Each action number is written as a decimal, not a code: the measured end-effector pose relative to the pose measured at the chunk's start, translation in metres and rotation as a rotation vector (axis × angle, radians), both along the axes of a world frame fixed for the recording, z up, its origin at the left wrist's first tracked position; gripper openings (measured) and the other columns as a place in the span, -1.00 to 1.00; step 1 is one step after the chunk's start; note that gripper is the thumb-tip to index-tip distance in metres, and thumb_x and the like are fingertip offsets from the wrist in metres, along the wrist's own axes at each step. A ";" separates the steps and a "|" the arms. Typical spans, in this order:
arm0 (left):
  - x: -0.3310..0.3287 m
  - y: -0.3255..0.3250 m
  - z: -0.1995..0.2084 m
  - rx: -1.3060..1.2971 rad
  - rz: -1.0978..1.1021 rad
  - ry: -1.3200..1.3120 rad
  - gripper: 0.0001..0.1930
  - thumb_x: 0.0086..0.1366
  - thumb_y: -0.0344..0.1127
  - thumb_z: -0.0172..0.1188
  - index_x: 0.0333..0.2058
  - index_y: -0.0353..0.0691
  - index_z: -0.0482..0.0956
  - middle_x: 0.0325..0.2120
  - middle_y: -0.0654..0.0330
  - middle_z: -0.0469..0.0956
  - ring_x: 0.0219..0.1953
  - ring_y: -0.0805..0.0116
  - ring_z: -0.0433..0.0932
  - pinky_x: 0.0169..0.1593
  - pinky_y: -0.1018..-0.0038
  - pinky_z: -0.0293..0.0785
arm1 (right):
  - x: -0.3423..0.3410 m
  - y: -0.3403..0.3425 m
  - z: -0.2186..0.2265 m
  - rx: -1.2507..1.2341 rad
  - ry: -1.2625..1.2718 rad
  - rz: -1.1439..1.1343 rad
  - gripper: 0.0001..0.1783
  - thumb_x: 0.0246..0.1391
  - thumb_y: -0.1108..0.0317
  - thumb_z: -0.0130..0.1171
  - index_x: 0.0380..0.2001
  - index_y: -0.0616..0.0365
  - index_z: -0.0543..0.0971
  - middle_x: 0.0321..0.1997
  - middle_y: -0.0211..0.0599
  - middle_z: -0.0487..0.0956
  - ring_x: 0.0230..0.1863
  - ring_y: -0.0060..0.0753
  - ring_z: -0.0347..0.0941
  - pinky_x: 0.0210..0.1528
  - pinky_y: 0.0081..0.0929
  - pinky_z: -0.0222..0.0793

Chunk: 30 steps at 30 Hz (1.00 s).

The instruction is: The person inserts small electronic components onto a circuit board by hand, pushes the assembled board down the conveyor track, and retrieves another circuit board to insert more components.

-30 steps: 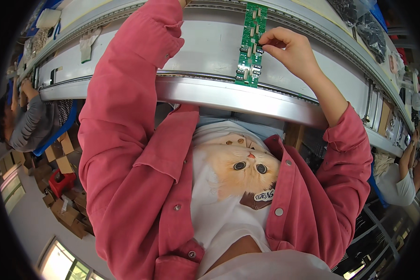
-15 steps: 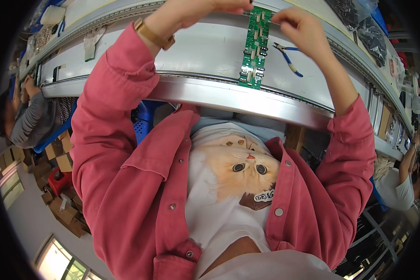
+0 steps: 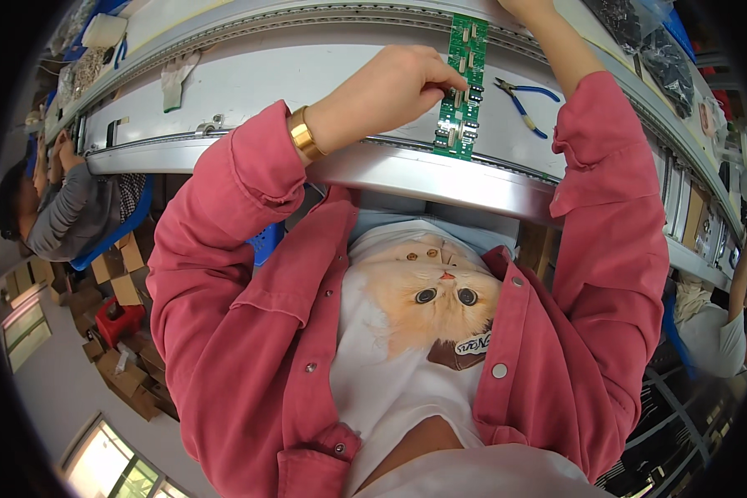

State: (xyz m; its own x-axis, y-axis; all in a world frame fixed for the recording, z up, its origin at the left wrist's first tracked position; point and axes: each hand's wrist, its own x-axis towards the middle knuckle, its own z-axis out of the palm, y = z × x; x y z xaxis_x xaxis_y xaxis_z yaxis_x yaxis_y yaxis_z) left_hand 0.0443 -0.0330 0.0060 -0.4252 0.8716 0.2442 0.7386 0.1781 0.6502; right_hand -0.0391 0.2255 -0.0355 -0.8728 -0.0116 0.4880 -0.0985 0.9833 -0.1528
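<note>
A long green circuit board [image 3: 464,62] lies across the rails of the metal track, carrying several pale connectors and black parts. My left hand [image 3: 402,83] is over its left edge. Thumb and forefinger are closed together at a small part near the board's middle; what is between them is too small to make out. My right hand [image 3: 529,7] is at the top edge of the view, beyond the board and to its right, with its fingers cut off by the frame. Blue-handled cutting pliers [image 3: 520,106] lie just right of the board, their handles spread and untouched.
The near metal rail [image 3: 440,173] runs between my body and the board. A pale glove [image 3: 175,81] lies farther left on the track. Dark plastic bags [image 3: 666,66] sit at the far right. Another person [image 3: 66,207] works at the left.
My left hand has come down from the board's far end to its middle. My right hand has moved away from the board, up toward the top edge.
</note>
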 end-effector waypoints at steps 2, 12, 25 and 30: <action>0.003 0.002 -0.001 0.003 0.003 0.019 -0.84 0.07 -0.55 0.15 -0.33 -0.29 0.60 -0.49 0.22 0.54 -0.53 0.43 0.43 -0.44 0.56 0.35 | -0.001 0.000 -0.002 0.005 0.046 -0.033 -0.79 -0.08 0.33 -0.04 -0.58 0.20 0.54 -0.41 -0.02 0.55 -0.33 0.08 0.44 -0.23 -0.16 0.36; 0.011 0.004 -0.010 0.013 0.011 0.034 -0.90 0.04 -0.54 0.16 -0.40 -0.29 0.55 -0.48 0.21 0.53 -0.52 0.35 0.44 -0.40 0.51 0.37 | 0.016 -0.008 0.008 -0.051 0.080 -0.006 -0.83 -0.11 0.39 0.01 -0.55 0.19 0.57 -0.46 -0.06 0.51 -0.37 0.05 0.43 -0.24 -0.20 0.36; 0.014 0.008 -0.013 -0.042 0.031 0.185 -0.94 0.01 -0.49 0.16 -0.48 -0.27 0.50 -0.51 0.17 0.51 -0.50 0.19 0.43 -0.35 0.37 0.38 | 0.024 -0.031 0.015 -0.265 0.194 0.174 -0.87 -0.22 0.50 0.04 -0.58 0.20 0.58 -0.49 -0.12 0.52 -0.44 0.01 0.42 -0.30 -0.26 0.38; 0.012 0.006 -0.013 -0.066 0.002 0.220 -0.90 0.02 -0.49 0.20 -0.42 -0.25 0.54 -0.48 0.19 0.50 -0.50 0.24 0.43 -0.36 0.41 0.38 | 0.033 -0.040 0.021 -0.283 0.227 0.211 -0.87 -0.23 0.50 0.05 -0.57 0.20 0.59 -0.51 -0.16 0.53 -0.47 -0.05 0.43 -0.33 -0.31 0.39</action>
